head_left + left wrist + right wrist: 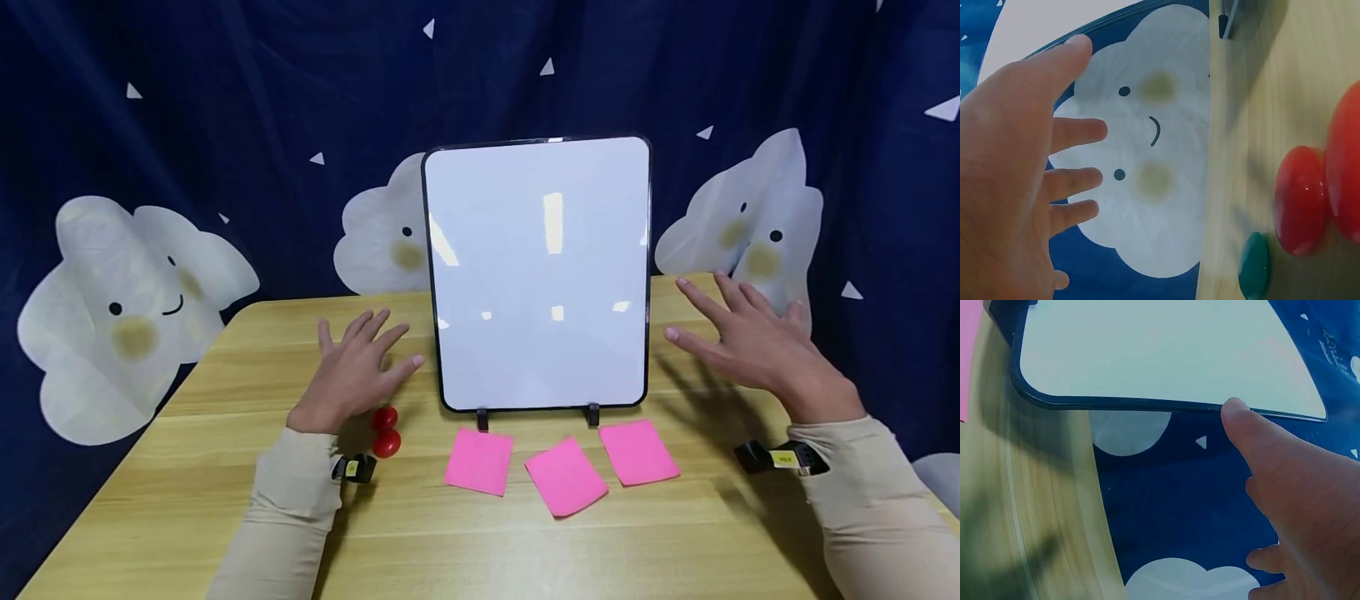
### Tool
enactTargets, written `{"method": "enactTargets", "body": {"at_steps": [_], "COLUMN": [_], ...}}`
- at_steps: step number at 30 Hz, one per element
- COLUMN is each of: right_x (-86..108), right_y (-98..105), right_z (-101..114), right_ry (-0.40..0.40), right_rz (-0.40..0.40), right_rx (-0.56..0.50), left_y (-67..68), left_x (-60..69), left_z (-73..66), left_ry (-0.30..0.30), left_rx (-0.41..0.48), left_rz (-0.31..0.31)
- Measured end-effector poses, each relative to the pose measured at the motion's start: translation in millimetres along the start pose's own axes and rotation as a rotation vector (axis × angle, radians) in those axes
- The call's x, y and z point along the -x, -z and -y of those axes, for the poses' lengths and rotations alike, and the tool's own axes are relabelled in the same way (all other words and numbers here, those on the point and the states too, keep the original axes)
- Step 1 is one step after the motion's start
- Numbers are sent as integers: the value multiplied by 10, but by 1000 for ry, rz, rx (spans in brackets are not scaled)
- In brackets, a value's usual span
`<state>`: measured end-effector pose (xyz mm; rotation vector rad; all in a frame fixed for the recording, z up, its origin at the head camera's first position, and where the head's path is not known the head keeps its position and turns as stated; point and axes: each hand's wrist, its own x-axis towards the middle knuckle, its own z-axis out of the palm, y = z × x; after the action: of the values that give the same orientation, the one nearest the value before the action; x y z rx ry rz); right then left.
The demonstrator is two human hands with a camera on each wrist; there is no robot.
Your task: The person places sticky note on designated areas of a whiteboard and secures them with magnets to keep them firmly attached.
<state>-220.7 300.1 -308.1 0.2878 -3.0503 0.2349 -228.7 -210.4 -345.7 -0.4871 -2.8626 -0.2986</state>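
A small whiteboard (pixel 517 350) with a black rim stands upright on the table, its surface blank but for light reflections. To its left, my left hand (pixel 348 379) is held with fingers spread, holding nothing. Two red round magnet-like discs (pixel 386 443) lie beside that hand's wrist; the left wrist view also has a green disc (pixel 1254 265), hidden from the head view. On the board's right, my right hand (pixel 757 354) spreads its fingers over the table, apart from the board, with nothing in it. Three pink sticky notes (pixel 480 462) lie in front of the board.
Two black feet (pixel 593 414) support the board's lower edge. The wooden table (pixel 420 550) ends at the back against a dark blue curtain (pixel 480 75) printed with white clouds. Each wrist wears a black strapped camera (pixel 780 457).
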Motion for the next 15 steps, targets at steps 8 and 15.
{"method": "enactTargets", "body": {"at_steps": [8, 15], "right_x": [-13, 20], "right_y": [-15, -93], "right_z": [64, 85], "right_ry": [63, 91], "right_rz": [-31, 0], "right_rx": [-23, -66], "left_y": [-27, -75], "left_x": [46, 72], "left_z": [-23, -88], "left_ry": [-39, -89], "left_rx": [21, 31], "left_rz": [-53, -83]}}
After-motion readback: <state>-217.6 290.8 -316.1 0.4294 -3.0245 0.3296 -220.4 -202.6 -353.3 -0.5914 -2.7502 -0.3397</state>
